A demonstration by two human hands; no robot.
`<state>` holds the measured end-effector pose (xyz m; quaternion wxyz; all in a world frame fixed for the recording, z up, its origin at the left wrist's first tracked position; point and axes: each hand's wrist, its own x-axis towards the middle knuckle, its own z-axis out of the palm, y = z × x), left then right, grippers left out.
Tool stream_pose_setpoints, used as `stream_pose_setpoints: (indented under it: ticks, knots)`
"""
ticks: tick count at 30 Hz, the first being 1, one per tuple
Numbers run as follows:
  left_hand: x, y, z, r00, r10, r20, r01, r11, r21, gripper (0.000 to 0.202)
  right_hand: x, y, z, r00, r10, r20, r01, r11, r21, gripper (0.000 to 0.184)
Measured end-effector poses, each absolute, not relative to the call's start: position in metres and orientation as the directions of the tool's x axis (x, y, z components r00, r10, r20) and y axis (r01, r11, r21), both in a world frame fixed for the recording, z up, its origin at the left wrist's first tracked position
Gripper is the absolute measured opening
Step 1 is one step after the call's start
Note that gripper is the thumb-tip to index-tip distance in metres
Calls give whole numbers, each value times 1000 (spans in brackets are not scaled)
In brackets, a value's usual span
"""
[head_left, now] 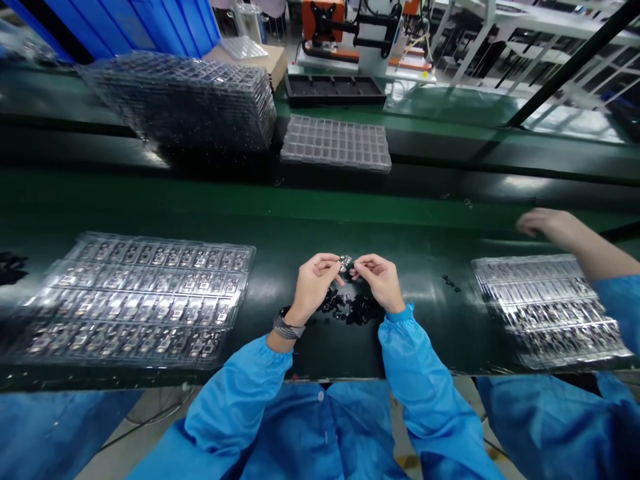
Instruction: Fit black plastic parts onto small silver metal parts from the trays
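Between my two hands, above the green bench, is a small metallic circuit board. My left hand pinches it between thumb and fingers. My right hand meets its right side with fingertips pinched together; whether they grip the board or a tiny dark part is too small to tell. Just below both hands lies a pile of small black parts. On the left, a clear plastic tray holds rows of similar small boards in its pockets.
Another filled clear tray lies right, with a co-worker's hand above it. A few black parts lie between. At the back stand a tall stack of clear trays, a clear compartment tray and a black tray.
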<state>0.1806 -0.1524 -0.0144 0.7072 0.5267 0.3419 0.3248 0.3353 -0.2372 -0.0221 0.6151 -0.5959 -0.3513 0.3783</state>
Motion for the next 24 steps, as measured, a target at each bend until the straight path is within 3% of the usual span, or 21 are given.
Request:
stream_pose_setpoints:
  ticks: [7, 24]
  knots:
    - [182, -151, -20, 573, 804, -160, -73, 245, 967, 38, 334, -238, -23, 467, 884, -23, 5, -29, -1000, 38]
    - [184, -151, -19, 601, 774, -198, -55, 287, 956, 34, 329, -239, -22, 523, 843, 127, 211, 17, -977, 26]
